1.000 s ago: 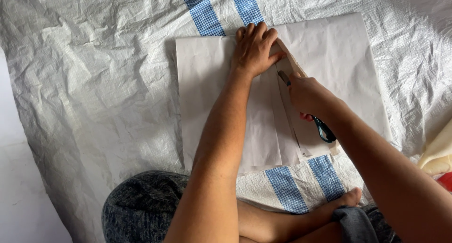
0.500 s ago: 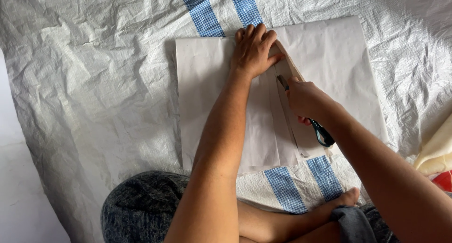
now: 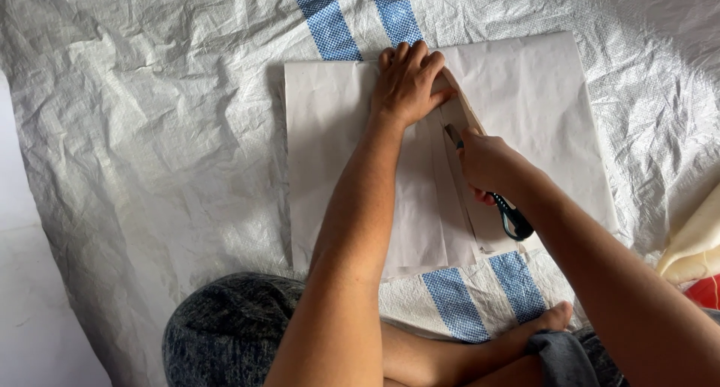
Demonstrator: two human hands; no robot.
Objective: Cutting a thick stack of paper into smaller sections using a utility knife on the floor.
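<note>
A stack of large off-white paper sheets (image 3: 330, 162) lies on a white woven tarp (image 3: 150, 132) with blue checked stripes. My left hand (image 3: 409, 83) presses flat on the far edge of the paper, fingers together. My right hand (image 3: 487, 162) grips a utility knife with a dark green and black handle (image 3: 514, 222), its blade tip against the paper just right of my left hand. A cut line runs down the sheets between my two forearms.
My crossed legs in dark grey shorts (image 3: 225, 327) and a bare foot (image 3: 540, 319) sit at the near edge of the tarp. A cream and red bundle (image 3: 694, 252) lies at the right edge. Pale floor (image 3: 30, 297) shows at the left.
My right hand with the knife has drawn slightly toward me along the cut line. My left hand stays pressed on the paper.
</note>
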